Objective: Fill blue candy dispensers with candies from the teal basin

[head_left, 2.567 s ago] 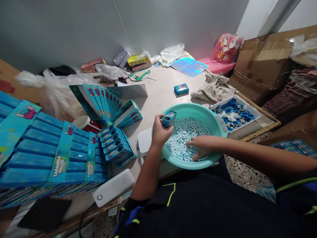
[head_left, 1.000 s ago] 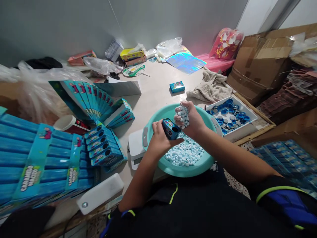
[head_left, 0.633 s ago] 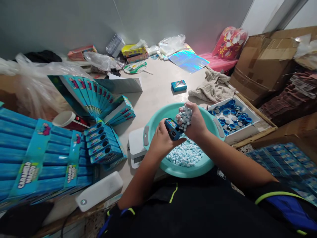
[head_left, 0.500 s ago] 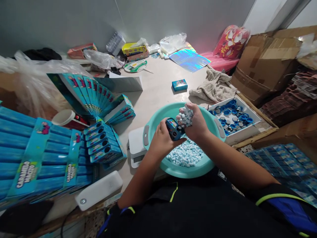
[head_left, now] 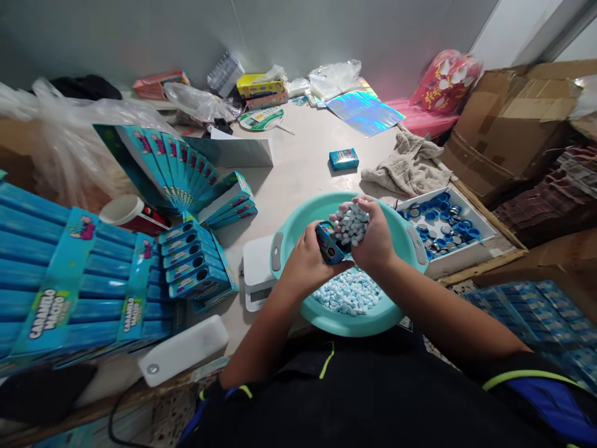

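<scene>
My left hand (head_left: 308, 258) is wrapped round a small blue candy box (head_left: 330, 242), held tilted above a turquoise basin (head_left: 298, 219). Right beside it, my right hand (head_left: 377, 239) cups a heap of small white and pale blue candies (head_left: 351, 224) against the box's side. The box's opening is hidden behind the candies and fingers. More loose candies (head_left: 349, 292) lie in the bottom of the basin. A white scale (head_left: 257, 270) is partly under the basin's left edge.
On the left stand blue candy display boxes (head_left: 51, 267) and a paper cup (head_left: 122, 211). One small blue box (head_left: 344, 159) lies beyond the basin, near a grey cloth (head_left: 405, 165). To the right, a white tray (head_left: 485, 233) holds blue caps, with cardboard boxes (head_left: 504, 124) behind.
The candies in my right hand have shifted closer against the box, and the heap sits more rounded. My left hand keeps its hold; the view has turned slightly.
</scene>
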Tool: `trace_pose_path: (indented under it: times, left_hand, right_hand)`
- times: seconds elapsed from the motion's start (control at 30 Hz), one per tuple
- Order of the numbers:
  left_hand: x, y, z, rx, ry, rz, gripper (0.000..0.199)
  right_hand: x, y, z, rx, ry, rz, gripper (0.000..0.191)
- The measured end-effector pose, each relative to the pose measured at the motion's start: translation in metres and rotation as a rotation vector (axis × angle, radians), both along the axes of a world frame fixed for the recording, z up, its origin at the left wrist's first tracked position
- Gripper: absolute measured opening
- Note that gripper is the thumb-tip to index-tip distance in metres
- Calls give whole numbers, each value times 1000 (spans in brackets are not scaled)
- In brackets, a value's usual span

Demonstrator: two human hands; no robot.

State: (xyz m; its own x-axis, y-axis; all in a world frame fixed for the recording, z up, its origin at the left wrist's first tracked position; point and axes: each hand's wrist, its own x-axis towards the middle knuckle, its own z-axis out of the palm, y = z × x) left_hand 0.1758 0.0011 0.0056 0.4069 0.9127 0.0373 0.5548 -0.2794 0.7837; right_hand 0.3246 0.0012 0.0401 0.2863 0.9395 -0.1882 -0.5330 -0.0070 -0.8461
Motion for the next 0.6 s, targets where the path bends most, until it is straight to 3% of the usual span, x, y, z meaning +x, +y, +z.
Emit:
trace_pose_path:
  times: [0.2, 0.6]
  left_hand:
    - [1, 1, 3, 9, -2, -1, 100]
    - [2, -1, 9, 39, -23, 76, 91]
  right_hand:
    - [1, 0, 0, 8, 116, -13, 38]
    - [-2, -9, 9, 111, 42, 41, 33]
